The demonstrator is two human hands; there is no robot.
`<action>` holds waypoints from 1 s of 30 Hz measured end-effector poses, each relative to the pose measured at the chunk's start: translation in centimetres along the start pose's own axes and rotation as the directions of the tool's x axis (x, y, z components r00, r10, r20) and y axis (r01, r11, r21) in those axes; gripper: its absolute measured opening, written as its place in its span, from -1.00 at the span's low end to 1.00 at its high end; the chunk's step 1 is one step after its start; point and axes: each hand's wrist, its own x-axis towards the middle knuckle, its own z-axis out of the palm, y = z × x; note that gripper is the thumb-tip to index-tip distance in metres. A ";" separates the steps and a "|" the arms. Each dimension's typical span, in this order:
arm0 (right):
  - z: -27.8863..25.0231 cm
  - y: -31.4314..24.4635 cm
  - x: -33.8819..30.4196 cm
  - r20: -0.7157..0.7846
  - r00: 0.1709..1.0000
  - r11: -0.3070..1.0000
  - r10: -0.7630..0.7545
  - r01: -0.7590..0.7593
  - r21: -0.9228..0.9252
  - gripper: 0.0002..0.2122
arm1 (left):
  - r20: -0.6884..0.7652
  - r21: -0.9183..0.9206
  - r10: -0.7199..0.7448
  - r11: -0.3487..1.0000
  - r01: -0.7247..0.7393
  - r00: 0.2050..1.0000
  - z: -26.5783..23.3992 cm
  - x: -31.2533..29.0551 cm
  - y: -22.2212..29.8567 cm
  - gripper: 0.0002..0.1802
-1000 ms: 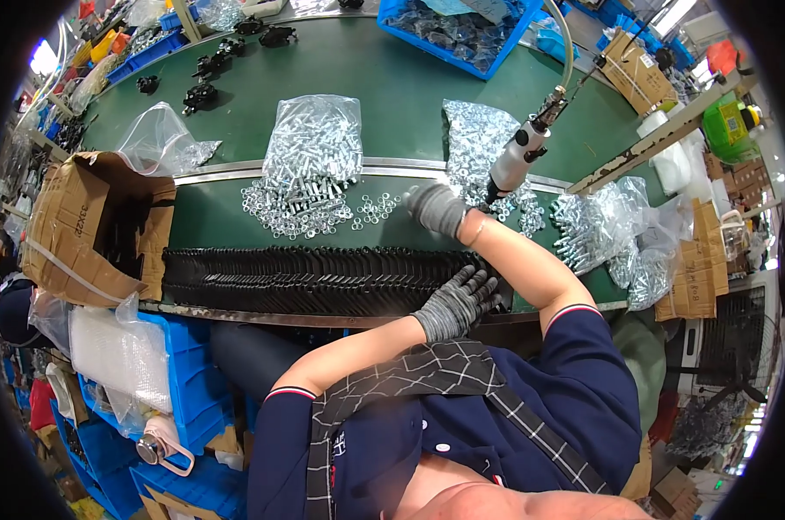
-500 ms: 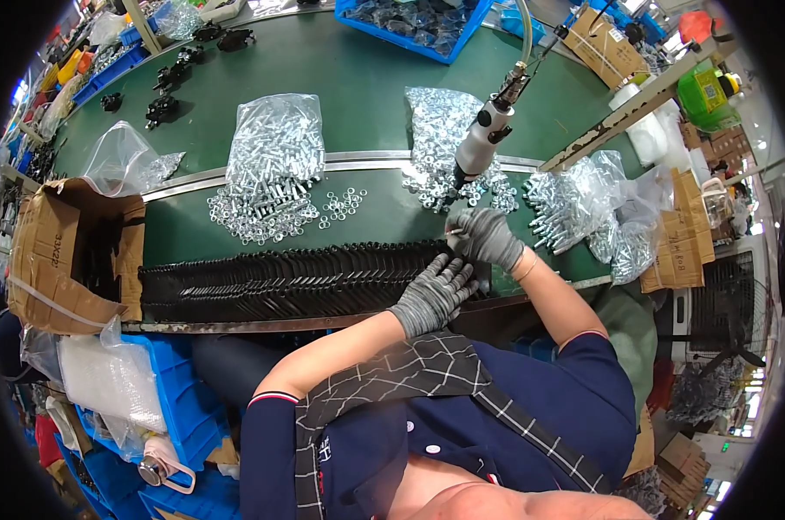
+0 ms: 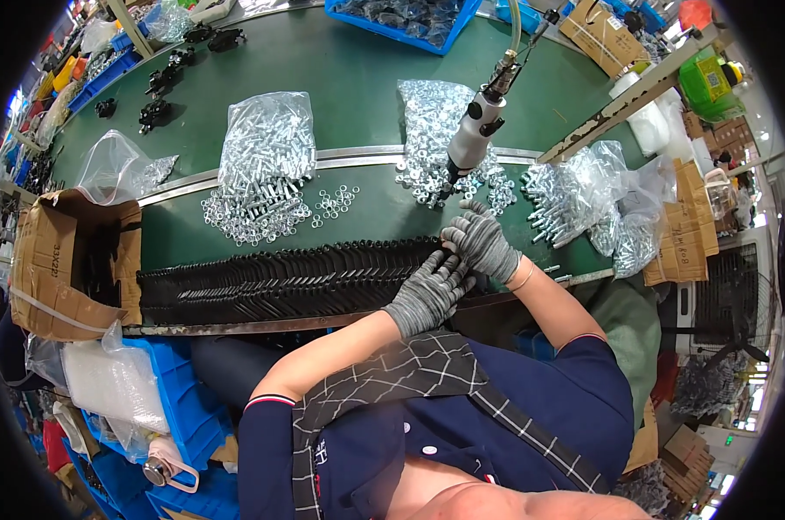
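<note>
Both my hands wear grey knit gloves and meet at the right end of a long row of black parts (image 3: pixel 288 282), packed side by side along the bench edge. My left hand (image 3: pixel 429 296) lies over the row's end, fingers stretched out flat. Just beyond it, my right hand (image 3: pixel 486 244) has its fingers curled in at the row's upper edge; whatever they pinch is hidden. A hanging grey power driver (image 3: pixel 470 143) points its tip down just above my right hand. Loose nuts (image 3: pixel 336 201) lie on the green bench behind the row.
Clear bags of bolts (image 3: pixel 267 147), nuts (image 3: pixel 431 117) and long metal pins (image 3: pixel 574 191) lie spilled on the bench. An open carton (image 3: pixel 41 260) stands at the row's left end. A blue bin (image 3: pixel 444 39) sits at the back. A painted post (image 3: pixel 613 113) slants up at the right.
My right hand's fingers have shifted slightly at the row's end, with its upper fingers lifting a little. My left hand stays almost in place. The view has moved slightly.
</note>
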 end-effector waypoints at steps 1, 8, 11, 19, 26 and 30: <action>0.1 -0.1 0.0 0.016 1.000 1.000 0.014 -0.014 -0.014 -0.84 | 0.001 0.000 0.000 1.000 0.000 1.000 0.0 0.0 0.0 -0.34; 0.6 -0.6 -0.1 0.053 0.998 0.992 0.034 -0.027 -0.123 -0.80 | -0.013 -0.012 0.001 1.000 -0.001 1.000 0.2 0.0 0.3 -0.33; 1.1 -0.2 -0.6 -0.034 0.999 0.999 0.029 -0.028 0.020 -0.80 | -0.010 0.005 -0.003 1.000 0.003 1.000 0.2 0.1 0.5 -0.32; 0.1 0.2 -0.5 0.000 1.000 0.997 -0.020 0.019 0.073 -0.82 | -0.005 0.017 -0.004 1.000 0.004 1.000 0.2 0.1 0.6 -0.31; -0.5 -1.0 0.3 0.098 0.994 0.993 0.042 -0.031 -0.114 -0.80 | 0.000 0.006 -0.010 1.000 0.010 1.000 0.2 -0.2 0.4 -0.30; 0.4 -1.1 0.1 0.077 0.994 0.992 0.083 -0.075 -0.103 -0.77 | -0.005 -0.002 -0.005 1.000 0.005 1.000 0.5 -0.3 0.4 -0.30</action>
